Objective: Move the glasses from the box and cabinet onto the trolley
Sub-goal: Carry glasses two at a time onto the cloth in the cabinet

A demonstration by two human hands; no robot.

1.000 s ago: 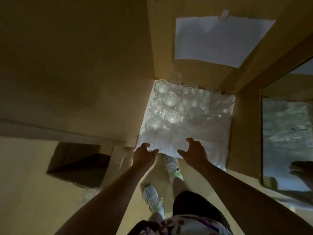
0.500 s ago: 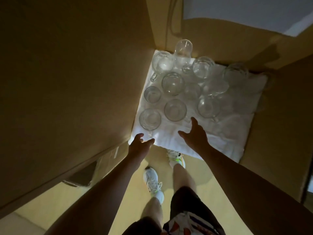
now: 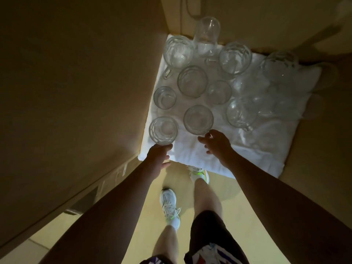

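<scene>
Several clear glasses and handled mugs stand on a white cloth (image 3: 247, 155) in the bottom of a large cardboard box (image 3: 314, 159). My left hand (image 3: 159, 156) reaches the near-left glass (image 3: 163, 130), and its fingertips touch the glass's near wall. My right hand (image 3: 216, 144) is at the near side of the middle front mug (image 3: 198, 119). Its thumb and forefinger pinch what looks like the mug's handle. More glasses (image 3: 192, 80) stand further back, some of them dim in shadow at the right.
A tall cardboard wall (image 3: 76, 82) of the box rises on the left, and another closes the back. Below the hands are my legs and white shoes (image 3: 169, 204) on a yellow floor. The box's near edge is low.
Both hands have moved forward into the box, from above the cloth's near edge to the two front glasses. The view has come closer to the glasses.
</scene>
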